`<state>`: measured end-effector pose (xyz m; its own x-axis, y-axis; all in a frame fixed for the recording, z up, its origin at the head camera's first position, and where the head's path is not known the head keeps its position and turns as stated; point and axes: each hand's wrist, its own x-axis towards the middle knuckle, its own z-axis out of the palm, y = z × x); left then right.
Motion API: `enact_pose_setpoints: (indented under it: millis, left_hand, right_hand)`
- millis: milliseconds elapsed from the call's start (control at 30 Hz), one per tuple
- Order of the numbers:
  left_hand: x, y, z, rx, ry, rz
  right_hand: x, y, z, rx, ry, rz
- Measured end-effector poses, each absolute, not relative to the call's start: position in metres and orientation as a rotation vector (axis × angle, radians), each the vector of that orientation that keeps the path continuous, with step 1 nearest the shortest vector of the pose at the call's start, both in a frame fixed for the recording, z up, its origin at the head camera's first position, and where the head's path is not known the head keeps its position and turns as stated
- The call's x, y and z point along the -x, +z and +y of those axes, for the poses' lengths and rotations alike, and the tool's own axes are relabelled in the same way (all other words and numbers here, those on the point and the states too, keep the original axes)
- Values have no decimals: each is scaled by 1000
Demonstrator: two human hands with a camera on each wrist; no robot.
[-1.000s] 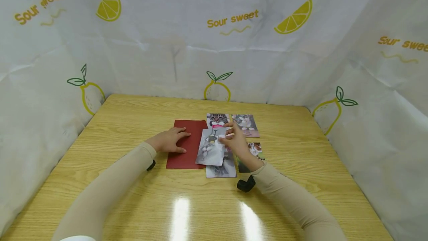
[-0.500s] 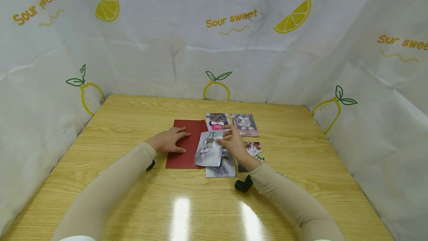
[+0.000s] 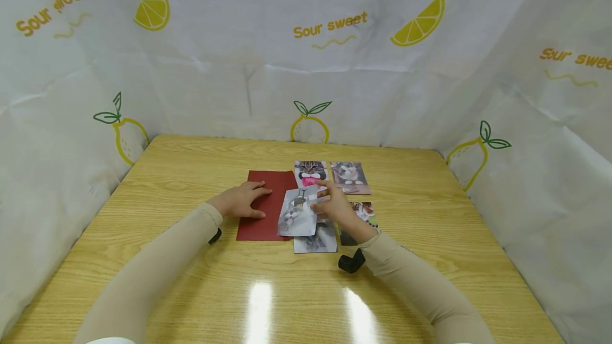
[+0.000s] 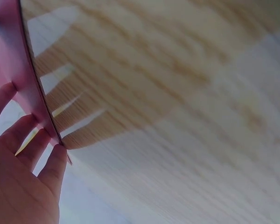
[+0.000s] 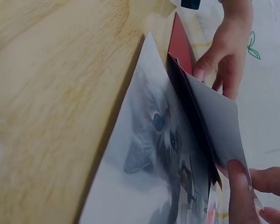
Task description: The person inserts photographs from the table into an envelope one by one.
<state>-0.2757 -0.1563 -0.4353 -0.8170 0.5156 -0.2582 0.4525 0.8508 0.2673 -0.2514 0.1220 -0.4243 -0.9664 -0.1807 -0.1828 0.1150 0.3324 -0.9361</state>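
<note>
My left hand (image 3: 244,200) lies with spread fingers on a flat red paper rectangle (image 3: 268,222), which looks like an envelope. In the left wrist view its fingertips press near the edge. My right hand (image 3: 334,207) pinches a grey-and-white cat photo (image 3: 297,222) by its right side, between thumb and fingers. This photo is tilted and overlaps the red envelope's right edge. The right wrist view shows it raised over the envelope's dark right side, its pale face (image 5: 219,121) toward that camera. Below it lies another photo, of a grey kitten (image 5: 149,126), partly covered.
Beyond my right hand lie a tabby cat photo (image 3: 311,171) and a grey-and-white cat photo (image 3: 351,174). A tiger-striped animal photo (image 3: 365,216) sits partly under my right wrist. All are on the wooden table (image 3: 306,301), with a lemon-print cloth (image 3: 239,84) behind.
My right hand has brought the pinched photo slightly left and toward me, farther over the red envelope. The left hand stays in place.
</note>
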Motion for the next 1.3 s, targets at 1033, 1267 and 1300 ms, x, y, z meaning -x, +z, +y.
enact_pose_setpoints:
  millis: [1033, 1267, 1300]
  left_hand:
    - [276, -434, -156, -724, 309, 2706]
    - [275, -433, -156, -727, 325, 2697]
    - [275, -433, -156, -728, 326, 2696]
  right_hand:
    - [265, -427, 111, 43, -1611, 2326]
    - [267, -427, 109, 49, -1615, 2306]
    - [267, -427, 109, 50, -1616, 2303]
